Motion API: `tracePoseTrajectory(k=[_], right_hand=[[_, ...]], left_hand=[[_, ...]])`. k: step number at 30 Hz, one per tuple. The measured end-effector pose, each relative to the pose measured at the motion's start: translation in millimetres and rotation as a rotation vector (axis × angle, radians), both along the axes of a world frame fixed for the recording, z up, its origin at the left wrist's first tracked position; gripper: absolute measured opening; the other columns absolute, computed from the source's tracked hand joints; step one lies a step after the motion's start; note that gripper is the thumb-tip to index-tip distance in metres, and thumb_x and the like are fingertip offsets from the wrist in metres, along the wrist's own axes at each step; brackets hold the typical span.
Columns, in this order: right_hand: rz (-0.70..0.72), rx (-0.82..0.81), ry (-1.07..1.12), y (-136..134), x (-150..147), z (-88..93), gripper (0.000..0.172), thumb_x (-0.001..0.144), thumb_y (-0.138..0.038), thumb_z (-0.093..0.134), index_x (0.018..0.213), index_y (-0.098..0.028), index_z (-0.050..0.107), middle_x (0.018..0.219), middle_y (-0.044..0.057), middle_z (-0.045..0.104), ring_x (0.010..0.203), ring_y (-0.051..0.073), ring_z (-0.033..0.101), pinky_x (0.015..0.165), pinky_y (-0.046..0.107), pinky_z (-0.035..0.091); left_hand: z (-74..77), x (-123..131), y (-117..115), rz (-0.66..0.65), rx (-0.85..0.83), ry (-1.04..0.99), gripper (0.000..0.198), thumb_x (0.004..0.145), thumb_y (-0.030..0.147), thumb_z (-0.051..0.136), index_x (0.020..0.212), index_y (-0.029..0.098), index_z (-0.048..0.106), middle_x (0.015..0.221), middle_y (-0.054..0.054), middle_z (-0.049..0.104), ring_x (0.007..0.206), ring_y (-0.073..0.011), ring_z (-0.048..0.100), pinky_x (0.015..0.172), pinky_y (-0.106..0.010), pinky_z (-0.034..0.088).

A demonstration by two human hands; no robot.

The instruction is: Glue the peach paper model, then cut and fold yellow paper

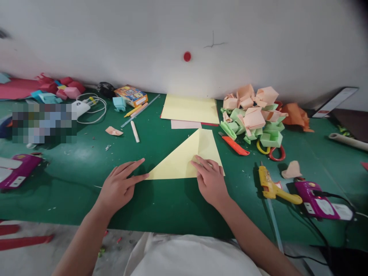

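Observation:
A sheet of pale yellow paper [175, 161] lies on the green table in front of me, its left part folded over along a diagonal into a triangle. My right hand [211, 178] rests on the paper's right half, fingers laid out over it and pointing up-left. Beside the sharp left corner is my left hand [122, 184], its fingers stretched out; the index fingertip touches that corner. Neither hand grips anything. Part of the lower right of the sheet is covered by my right hand.
Yellow sheets [189, 109] lie against the wall. Folded paper pieces [253, 117] are heaped at right, near an orange utility knife [234, 145] and scissors [277, 153]. A yellow glue gun [273, 186] and purple power strip [316, 199] with cables sit right. A white crayon [135, 131] lies left.

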State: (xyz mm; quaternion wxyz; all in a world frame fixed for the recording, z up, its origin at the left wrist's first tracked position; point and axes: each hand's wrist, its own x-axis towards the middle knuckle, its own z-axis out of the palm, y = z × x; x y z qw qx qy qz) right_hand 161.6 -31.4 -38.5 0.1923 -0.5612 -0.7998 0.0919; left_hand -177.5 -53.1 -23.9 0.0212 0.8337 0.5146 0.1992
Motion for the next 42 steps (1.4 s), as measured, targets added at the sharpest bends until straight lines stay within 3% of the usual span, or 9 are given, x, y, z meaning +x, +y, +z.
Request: tracePoseTrajectory(k=[15,24,30,35,42], right_hand=[[0.002,-0.012,0.031,-0.1,0.3,0.2,0.052,0.093,-0.009,0.043,0.137,-0.028,0.063,0.154,-0.002,0.053,0.125,0.031,0.047,0.1,0.052,0.04],[0.0,-0.025,0.038,0.0,-0.2,2.6,0.051,0.093,-0.008,0.042,0.136,-0.026,0.063,0.155,-0.002,0.052,0.125,0.031,0.046,0.101,0.052,0.04],[0.002,-0.023,0.043,0.1,0.5,2.5,0.052,0.092,-0.008,0.043,0.136,-0.027,0.063,0.154,-0.002,0.053,0.124,0.032,0.047,0.1,0.053,0.041],[0.007,-0.023,0.046,0.2,0.7,0.9,0.053,0.092,-0.008,0.043,0.137,-0.027,0.063,0.154,-0.002,0.053,0.125,0.032,0.047,0.1,0.053,0.041],[-0.001,-0.022,0.035,0.2,0.7,1.5,0.052,0.092,-0.008,0.043,0.136,-0.026,0.063,0.154,-0.002,0.053,0.125,0.031,0.047,0.1,0.052,0.041]], left_hand=[[4.6,6.3,0.0,-0.001,0.029,-0.141,0.022,0.093,0.021,0.057,0.096,0.026,0.078,0.134,-0.004,0.068,0.116,-0.0256,0.064,0.101,-0.045,0.054],[4.3,6.2,-1.1,0.046,0.074,-0.118,0.018,0.095,0.032,0.062,0.099,0.026,0.078,0.128,-0.005,0.071,0.11,-0.0253,0.067,0.1,-0.044,0.052],[0.5,6.7,2.0,0.016,0.081,-0.092,0.015,0.094,0.03,0.064,0.097,0.025,0.079,0.13,-0.005,0.07,0.11,-0.0251,0.068,0.099,-0.042,0.052],[1.2,7.0,2.1,0.005,0.096,-0.074,0.019,0.095,0.028,0.064,0.107,0.028,0.079,0.133,-0.006,0.068,0.11,-0.0248,0.068,0.098,-0.042,0.051],[3.5,7.7,1.7,-0.019,0.111,-0.036,0.022,0.097,0.026,0.061,0.098,0.031,0.082,0.132,-0.006,0.068,0.106,-0.0246,0.069,0.092,-0.041,0.052]])
